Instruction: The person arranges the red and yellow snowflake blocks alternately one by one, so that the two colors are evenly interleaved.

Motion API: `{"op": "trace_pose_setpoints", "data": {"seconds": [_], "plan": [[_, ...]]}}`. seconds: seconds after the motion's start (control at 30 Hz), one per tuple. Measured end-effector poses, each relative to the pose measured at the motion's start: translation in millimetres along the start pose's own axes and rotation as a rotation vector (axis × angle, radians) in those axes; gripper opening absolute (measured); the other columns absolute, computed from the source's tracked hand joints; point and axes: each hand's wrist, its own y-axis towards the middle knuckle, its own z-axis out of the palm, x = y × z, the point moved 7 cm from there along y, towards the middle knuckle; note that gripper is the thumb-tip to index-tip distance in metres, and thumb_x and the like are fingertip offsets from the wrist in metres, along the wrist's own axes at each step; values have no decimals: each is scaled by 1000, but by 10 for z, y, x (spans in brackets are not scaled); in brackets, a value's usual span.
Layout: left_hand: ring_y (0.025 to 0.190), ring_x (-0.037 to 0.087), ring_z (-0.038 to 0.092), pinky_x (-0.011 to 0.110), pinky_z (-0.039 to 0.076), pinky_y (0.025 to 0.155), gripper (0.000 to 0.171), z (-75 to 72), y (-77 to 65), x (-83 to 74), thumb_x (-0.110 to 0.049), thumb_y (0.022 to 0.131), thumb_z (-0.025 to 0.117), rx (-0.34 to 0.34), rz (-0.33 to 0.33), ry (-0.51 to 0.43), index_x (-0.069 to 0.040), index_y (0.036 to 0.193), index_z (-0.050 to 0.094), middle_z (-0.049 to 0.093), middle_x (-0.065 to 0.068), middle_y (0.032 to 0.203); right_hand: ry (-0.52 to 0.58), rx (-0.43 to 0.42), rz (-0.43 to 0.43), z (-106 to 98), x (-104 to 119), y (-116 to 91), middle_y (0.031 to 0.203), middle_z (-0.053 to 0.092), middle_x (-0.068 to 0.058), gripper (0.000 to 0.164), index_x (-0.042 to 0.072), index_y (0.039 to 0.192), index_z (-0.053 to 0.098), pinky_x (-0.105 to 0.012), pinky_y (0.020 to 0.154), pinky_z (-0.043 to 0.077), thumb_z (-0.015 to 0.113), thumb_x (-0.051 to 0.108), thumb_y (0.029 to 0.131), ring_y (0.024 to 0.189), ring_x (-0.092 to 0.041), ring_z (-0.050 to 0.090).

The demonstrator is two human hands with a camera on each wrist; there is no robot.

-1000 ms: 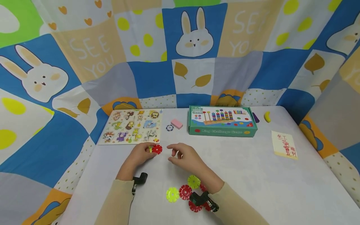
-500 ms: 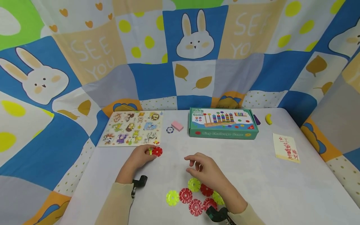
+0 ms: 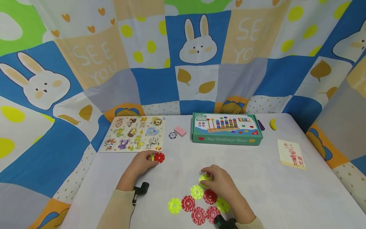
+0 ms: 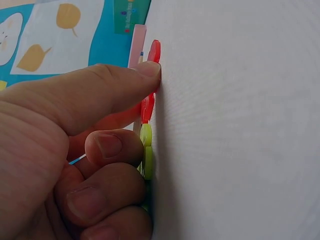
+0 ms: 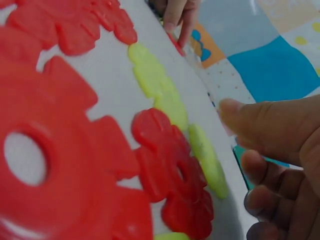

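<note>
In the head view my left hand (image 3: 142,163) pinches a red snowflake disc (image 3: 159,157) beside the animal board. A yellow snowflake disc (image 4: 146,160) sits right against the red one, partly behind my fingers; whether they are joined I cannot tell. In the left wrist view my thumb presses the red disc's face. My right hand (image 3: 221,181) hovers over a yellow disc (image 3: 204,180), thumb and fingers apart. The right wrist view shows a gap between its fingertips and the nearest yellow disc (image 5: 207,161). Several red discs (image 3: 198,216) and yellow discs (image 3: 174,206) lie below on the white table.
An animal puzzle board (image 3: 132,133) lies at the back left. Near it are a pink block (image 3: 180,131) and a poker chip (image 3: 172,135). A green game box (image 3: 227,128) stands at the back. A banana toy (image 3: 273,124) and a paper note (image 3: 291,154) are at the right.
My right hand has moved away from the left hand, rightward and nearer to me, over the loose discs. A yellow disc now shows by its fingers. My left hand keeps its pinch in place.
</note>
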Motion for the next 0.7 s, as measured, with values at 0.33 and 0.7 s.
{"op": "trace_pose_setpoints", "data": {"seconds": [0.33,0.7], "plan": [[55,17,40,30,31,51,45,4,9,-10,-32,77,78,-9,9,-8,-24,120,65,47,2,64,-87,36,7,101,-109,18,78,52,9,36,23,93,67,-32,66,43,82,43,67,71,-12,47],[57,17,41,30,31,52,45,24,-25,23,-32,77,78,-29,5,0,-25,119,66,47,3,66,-18,-10,153,102,-218,26,84,55,4,47,13,100,65,-35,71,48,84,40,67,75,-15,49]]}}
